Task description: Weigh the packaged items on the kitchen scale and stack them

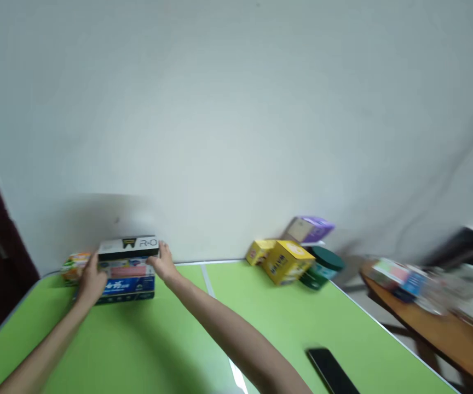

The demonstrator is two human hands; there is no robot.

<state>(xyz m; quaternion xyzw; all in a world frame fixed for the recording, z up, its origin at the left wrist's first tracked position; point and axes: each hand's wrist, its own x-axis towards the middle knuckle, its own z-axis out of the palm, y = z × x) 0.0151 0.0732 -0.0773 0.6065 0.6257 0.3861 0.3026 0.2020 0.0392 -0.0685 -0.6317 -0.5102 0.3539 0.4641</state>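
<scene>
Carton with black-and-white sides is gripped at both ends by left hand and right hand. Blue box sits below.

Both forearms are bare; wrists and fingers likewise.

Soft light — wall brightest mid-view, wooden table at right blurred.

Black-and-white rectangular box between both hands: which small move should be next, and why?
Perhaps settle the black-and-white box gently before releasing: left hand and right hand flank it above the blue printed box, but contact beneath is unclear.
</scene>
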